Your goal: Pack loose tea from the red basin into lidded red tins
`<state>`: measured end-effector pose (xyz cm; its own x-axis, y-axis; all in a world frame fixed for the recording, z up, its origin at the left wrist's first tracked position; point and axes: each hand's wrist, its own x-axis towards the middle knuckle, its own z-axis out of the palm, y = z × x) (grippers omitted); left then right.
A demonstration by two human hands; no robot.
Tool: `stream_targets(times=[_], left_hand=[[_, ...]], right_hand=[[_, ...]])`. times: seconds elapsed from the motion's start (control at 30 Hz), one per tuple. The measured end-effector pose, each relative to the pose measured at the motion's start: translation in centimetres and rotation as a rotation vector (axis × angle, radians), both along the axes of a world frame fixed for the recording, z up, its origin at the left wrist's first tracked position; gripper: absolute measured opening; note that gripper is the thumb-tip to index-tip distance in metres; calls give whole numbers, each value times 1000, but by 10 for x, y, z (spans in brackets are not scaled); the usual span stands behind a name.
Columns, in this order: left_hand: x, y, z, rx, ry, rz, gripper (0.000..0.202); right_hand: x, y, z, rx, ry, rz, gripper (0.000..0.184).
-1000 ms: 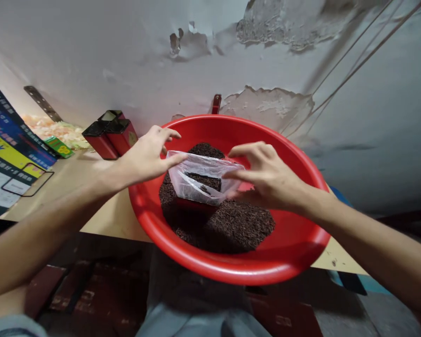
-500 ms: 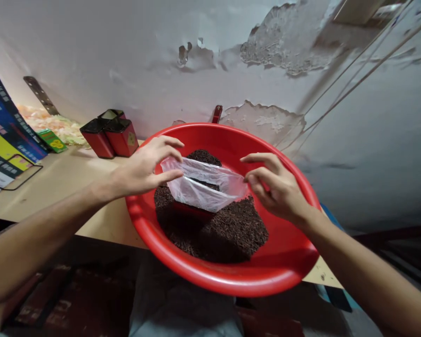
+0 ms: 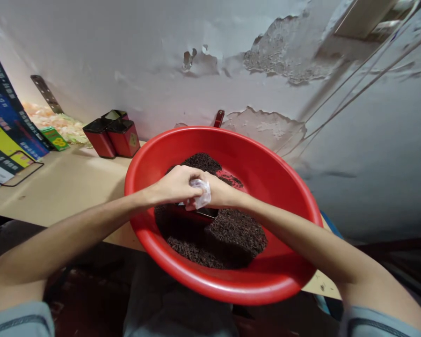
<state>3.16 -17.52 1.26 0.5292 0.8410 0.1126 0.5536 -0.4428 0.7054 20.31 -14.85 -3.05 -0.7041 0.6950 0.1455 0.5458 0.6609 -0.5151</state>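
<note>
My left hand (image 3: pixel 178 185) is closed around a gathered clear plastic bag (image 3: pixel 204 194). My right hand (image 3: pixel 217 189) meets it from the other side, closed on the same bunched plastic, with its fingers mostly hidden behind the left. Below both hands is a dark-rimmed tin (image 3: pixel 209 214), largely covered by them, in a heap of dark brown tea-like granules (image 3: pixel 240 236). A large red plastic basin (image 3: pixel 273 159) holds the heap and the tin.
Several red tins (image 3: pixel 124 139) stand on the wooden table (image 3: pixel 91 180) left of the basin. Farther left are a small green box (image 3: pixel 55 139), dark boxes with lettering (image 3: pixel 12 112) and a wire stand (image 3: pixel 24 171). Behind rises a peeling wall (image 3: pixel 143 70).
My hands, apart at the two ends of the spread bag mouth before, have come together over the tin. The bag's opening is now bunched up between them.
</note>
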Motion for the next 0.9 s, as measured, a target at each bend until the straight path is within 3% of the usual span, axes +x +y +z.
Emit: stream_targets(times=[0.1, 0.27, 0.4, 0.47, 0.57, 0.67, 0.77, 0.83, 0.9], left_hand=[[9, -6, 1, 168, -23, -21, 16], [17, -10, -4, 404, -46, -177, 16], [15, -12, -12, 531, 5, -197, 13], [10, -12, -13, 565, 30, -186, 11], [-3, -12, -9, 521, 84, -88, 12], [-17, -16, 1, 405, 266, 119, 31], [-25, -31, 3, 346, 501, 300, 69], [-24, -42, -3, 324, 569, 337, 85], [-20, -45, -14, 331, 560, 349, 96]], right_hand=[[-9, 0, 5, 114, -107, -53, 30], [-11, -4, 0, 268, -248, -105, 30], [-14, -7, 1, 335, -274, -200, 24], [-14, -4, 5, 405, -298, -163, 30], [-15, 5, 12, 489, -370, -47, 33], [-24, 17, 22, 467, -470, -66, 31], [-45, 29, 34, 395, -591, -266, 33], [-62, 40, 43, 285, -707, -435, 33], [-77, 56, 51, 141, -818, -508, 34]])
